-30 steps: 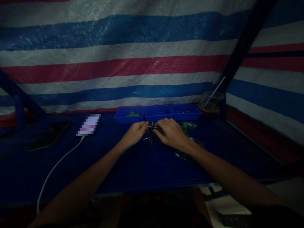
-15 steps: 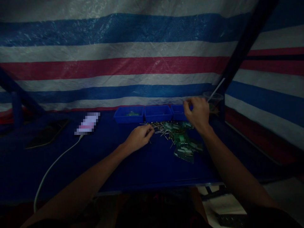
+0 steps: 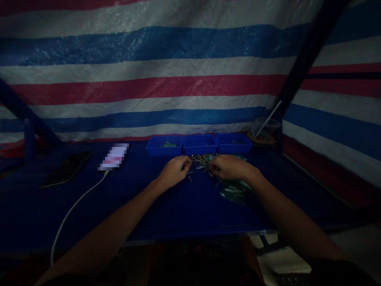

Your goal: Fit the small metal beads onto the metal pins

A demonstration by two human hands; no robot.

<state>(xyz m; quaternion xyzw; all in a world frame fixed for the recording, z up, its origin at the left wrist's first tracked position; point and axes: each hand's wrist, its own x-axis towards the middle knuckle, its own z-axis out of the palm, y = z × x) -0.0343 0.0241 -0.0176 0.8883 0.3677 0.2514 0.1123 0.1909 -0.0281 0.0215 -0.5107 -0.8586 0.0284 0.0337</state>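
Observation:
A heap of thin metal pins (image 3: 202,163) lies on the blue table, several of them loose at its edges. My left hand (image 3: 175,170) rests at the heap's left side, fingers curled together; what they pinch, if anything, is too small to make out. On the heap's right side is my right hand (image 3: 224,167), its fingers bent down into the pins with their tips hidden. Small clear bags with pins inside (image 3: 233,191) lie beneath and in front of the right hand and wrist.
Behind the heap stand three blue bins: the left bin (image 3: 164,151) holds small bags, the middle bin (image 3: 200,149), and the right bin (image 3: 233,148) with a few pins. A lit phone (image 3: 114,157) on a white cable, a dark tablet-like slab (image 3: 67,169) and a plastic cup (image 3: 264,129) stand around.
My right hand has come down and left from above the right bin to the pin heap. My left hand stays by the heap. The view has shifted slightly.

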